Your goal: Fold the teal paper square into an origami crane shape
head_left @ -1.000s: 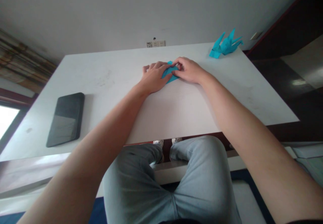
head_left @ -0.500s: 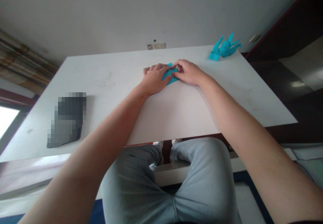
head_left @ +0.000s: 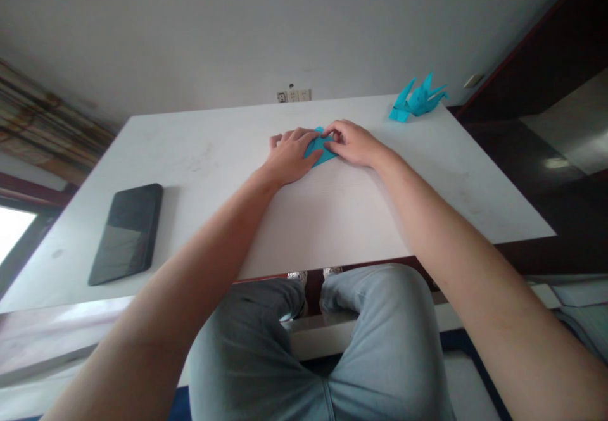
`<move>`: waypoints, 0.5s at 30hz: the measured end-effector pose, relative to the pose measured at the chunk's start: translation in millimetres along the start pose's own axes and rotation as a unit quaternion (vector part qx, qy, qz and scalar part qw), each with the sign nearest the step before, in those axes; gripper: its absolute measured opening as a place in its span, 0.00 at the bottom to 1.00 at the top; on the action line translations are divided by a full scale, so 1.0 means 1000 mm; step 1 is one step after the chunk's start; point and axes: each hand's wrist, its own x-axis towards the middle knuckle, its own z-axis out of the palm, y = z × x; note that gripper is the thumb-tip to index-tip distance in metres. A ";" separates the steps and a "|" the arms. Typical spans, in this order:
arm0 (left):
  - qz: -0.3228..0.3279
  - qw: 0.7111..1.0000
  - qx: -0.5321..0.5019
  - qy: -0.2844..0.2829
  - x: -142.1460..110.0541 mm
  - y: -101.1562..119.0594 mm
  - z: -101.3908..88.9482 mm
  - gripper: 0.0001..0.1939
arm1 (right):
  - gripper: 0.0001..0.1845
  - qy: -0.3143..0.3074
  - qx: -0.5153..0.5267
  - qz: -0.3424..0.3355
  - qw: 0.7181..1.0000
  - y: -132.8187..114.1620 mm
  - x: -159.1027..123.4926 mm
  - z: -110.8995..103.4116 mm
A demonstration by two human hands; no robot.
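Note:
A small folded piece of blue paper (head_left: 323, 155) lies on the white table, partly covered by my fingers. My left hand (head_left: 291, 154) rests flat on its left side with the fingers spread, thumb and forefinger on the paper. From the right, my right hand (head_left: 354, 144) has its thumb and bent forefinger at the paper's right edge in a pinch. Its other fingers are curled and partly hidden. At the table's far right corner stand blue origami cranes (head_left: 420, 99), apart from both hands.
On the left of the white table (head_left: 190, 199) lies a dark tablet (head_left: 128, 234) with a glossy screen. Wall sockets (head_left: 293, 95) sit just above the table's far edge. My legs (head_left: 313, 339) are below the near edge.
The view has tilted a little, so the table and cranes appear slightly lower. Both hands stay at the blue paper, with only slight finger shifts.

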 end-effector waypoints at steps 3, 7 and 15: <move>-0.002 1.000 0.001 0.004 0.001 -0.002 0.001 0.32 | 0.12 0.006 0.002 -0.018 1.000 0.005 0.001 0.000; 0.008 1.000 -0.002 -0.001 0.005 -0.008 0.000 0.32 | 0.13 0.005 -0.001 -0.036 0.999 0.012 0.002 -0.001; -0.023 0.998 -0.033 0.041 0.007 -0.014 -0.001 0.30 | 0.14 0.021 0.011 -0.028 0.999 0.016 0.002 0.001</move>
